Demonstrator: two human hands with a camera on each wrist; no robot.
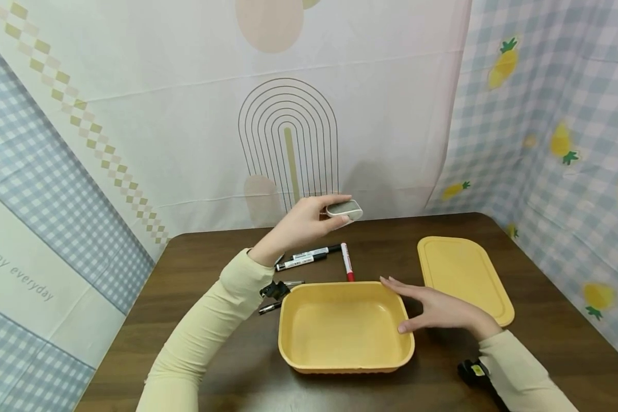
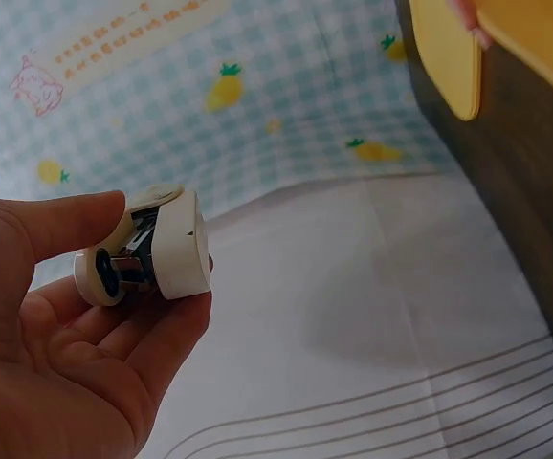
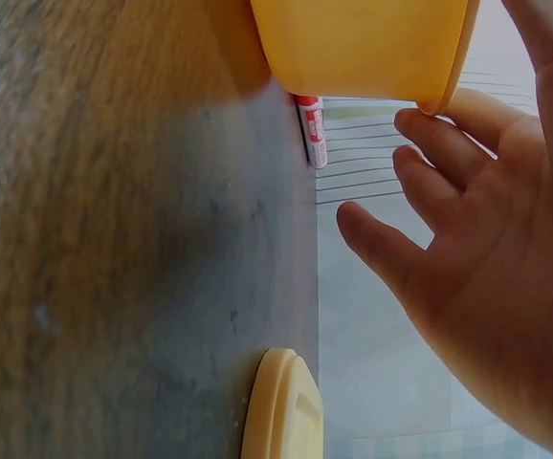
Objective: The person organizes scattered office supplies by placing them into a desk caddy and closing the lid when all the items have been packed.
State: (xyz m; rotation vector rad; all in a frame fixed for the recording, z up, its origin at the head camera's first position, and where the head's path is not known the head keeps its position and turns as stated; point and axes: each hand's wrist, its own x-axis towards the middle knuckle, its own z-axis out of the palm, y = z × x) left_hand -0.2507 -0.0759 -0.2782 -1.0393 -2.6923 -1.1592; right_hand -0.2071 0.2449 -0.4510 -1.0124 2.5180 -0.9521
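A white gadget [image 1: 347, 210], mid-frame, is pinched by the left hand [image 1: 307, 220], seemingly beyond the box [image 1: 340, 337] touched by the spread right hand [image 1: 440, 309].

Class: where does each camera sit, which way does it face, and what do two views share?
Head: on the head, facing forward and down at the yellow container; left hand, right hand and sleeved arms show.
Left wrist: on that wrist, facing past the left hand and white device to the fabric backdrop; right hand partly shows.
Right wrist: on that wrist, facing across the table to the container; only the right hand shows.
Shared: head and right wrist both show the yellow lid.
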